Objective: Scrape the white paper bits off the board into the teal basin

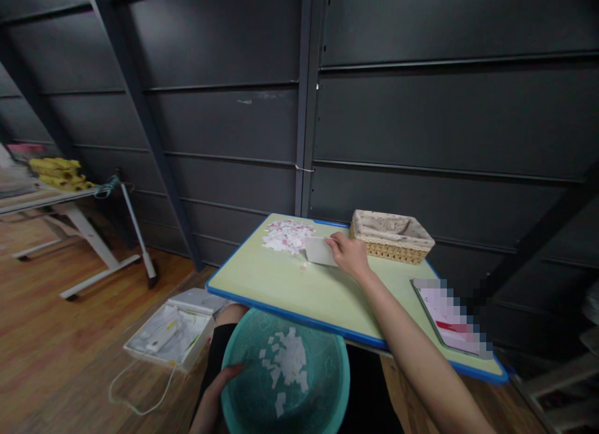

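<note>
My right hand is closed on a flat white card, holding it tilted over the table. The card's left edge comes up to a pile of white and pinkish paper scraps on the pale green tabletop. Below the table edge, a teal plastic basket rests at my lap, with white paper scraps lying in its bottom. My left hand grips the basket's left rim, its thumb inside and its other fingers hidden.
A lined wicker basket stands at the table's back right. Near the right edge lies a partly blurred tablet. On the floor at left sits an open white box with a cord. A white-legged table carries yellow items.
</note>
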`<control>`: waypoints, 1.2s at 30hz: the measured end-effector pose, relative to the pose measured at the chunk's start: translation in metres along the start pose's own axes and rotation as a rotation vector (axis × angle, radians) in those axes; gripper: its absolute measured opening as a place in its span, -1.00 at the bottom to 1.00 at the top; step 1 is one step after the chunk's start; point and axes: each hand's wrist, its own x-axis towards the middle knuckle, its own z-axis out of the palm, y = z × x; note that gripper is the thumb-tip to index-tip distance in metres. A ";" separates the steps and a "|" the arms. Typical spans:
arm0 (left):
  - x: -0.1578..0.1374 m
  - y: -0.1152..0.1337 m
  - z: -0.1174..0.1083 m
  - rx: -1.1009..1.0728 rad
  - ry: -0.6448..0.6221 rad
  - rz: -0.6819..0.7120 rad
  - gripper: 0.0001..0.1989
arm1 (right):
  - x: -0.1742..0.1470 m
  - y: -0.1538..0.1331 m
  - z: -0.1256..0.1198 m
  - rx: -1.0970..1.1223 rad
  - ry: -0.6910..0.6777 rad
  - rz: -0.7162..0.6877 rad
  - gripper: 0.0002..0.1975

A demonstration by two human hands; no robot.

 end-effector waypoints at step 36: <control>0.000 0.001 0.002 0.005 -0.003 0.007 -0.31 | 0.006 0.014 -0.015 0.252 -0.087 -0.025 -0.73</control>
